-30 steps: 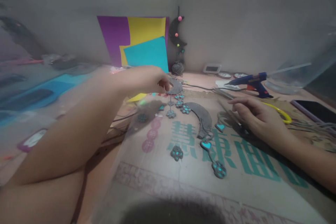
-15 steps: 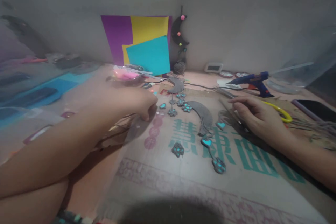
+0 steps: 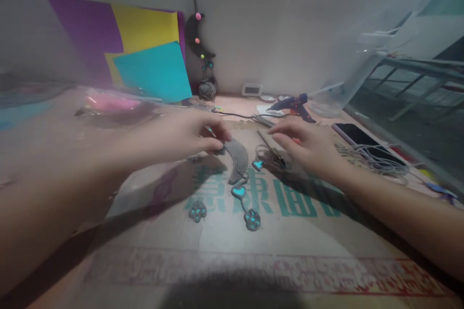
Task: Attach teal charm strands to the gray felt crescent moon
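Observation:
My left hand [image 3: 206, 137] hovers at the upper end of a grey crescent moon [image 3: 238, 159], thumb and fingers apart. A small dark piece shows under its thumb; whether they touch is unclear. Below the crescent hang a teal-filled heart [image 3: 238, 192] and a paw-shaped charm [image 3: 252, 219] on a cord. Another paw charm [image 3: 197, 211] lies alone to their left. My right hand [image 3: 302, 140] is open, fingers loosely bent, beside a thin dark stick-like tool [image 3: 271, 148]. A smaller teal heart [image 3: 257, 164] with looped cord lies just left of that tool.
Behind the hands lies a blue glue gun [image 3: 292, 104]. A phone [image 3: 366, 142] and tangled grey cord [image 3: 380, 159] are at right. Coloured sheets [image 3: 152, 70] lean on the wall, beside a hanging dark crescent [image 3: 195, 36]. A pink bag [image 3: 114, 104] sits at back left.
My view has turned right. My left hand has moved right to the crescent's upper end, covering the small charms there. My right hand stays near the thin tool.

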`<state>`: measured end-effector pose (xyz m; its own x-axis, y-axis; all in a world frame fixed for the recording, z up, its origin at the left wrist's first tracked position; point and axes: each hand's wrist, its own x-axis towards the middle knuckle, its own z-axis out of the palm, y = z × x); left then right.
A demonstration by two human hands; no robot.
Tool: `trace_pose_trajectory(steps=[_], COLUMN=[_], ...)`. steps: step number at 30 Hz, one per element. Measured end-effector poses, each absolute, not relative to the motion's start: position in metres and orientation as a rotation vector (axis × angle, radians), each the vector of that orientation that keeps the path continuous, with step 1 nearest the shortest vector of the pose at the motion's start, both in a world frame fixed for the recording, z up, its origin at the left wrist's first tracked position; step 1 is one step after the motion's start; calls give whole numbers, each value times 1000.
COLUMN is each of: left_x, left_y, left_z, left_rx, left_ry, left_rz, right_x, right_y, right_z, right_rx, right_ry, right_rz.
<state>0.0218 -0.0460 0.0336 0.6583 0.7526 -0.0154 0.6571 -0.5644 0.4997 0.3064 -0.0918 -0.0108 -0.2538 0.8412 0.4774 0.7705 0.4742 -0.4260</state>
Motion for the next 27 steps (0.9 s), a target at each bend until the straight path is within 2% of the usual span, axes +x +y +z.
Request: trace_pose_trajectory(steps=[4,10,16,21,27], left_x=[48,79,97,92,98], left_y=[-51,-46,-52,-47,-37], left_z=[34,28,3,21,32], left_rx=[2491,2454,2320,2411,2460], left_ry=[1036,926,784,926,1003], left_rz=[196,197,144,405,370], right_x=[315,324,319,312,294], right_y=[-88,-67,-60,-74,-80], right_z=[3,-19,-37,-9,22], right_rx=[-1346,-1416,-1267,-1336,-1383], right_ry=[-2474,-2455,-2439,-2267,-2198], right_rz=[124,288,226,215,249])
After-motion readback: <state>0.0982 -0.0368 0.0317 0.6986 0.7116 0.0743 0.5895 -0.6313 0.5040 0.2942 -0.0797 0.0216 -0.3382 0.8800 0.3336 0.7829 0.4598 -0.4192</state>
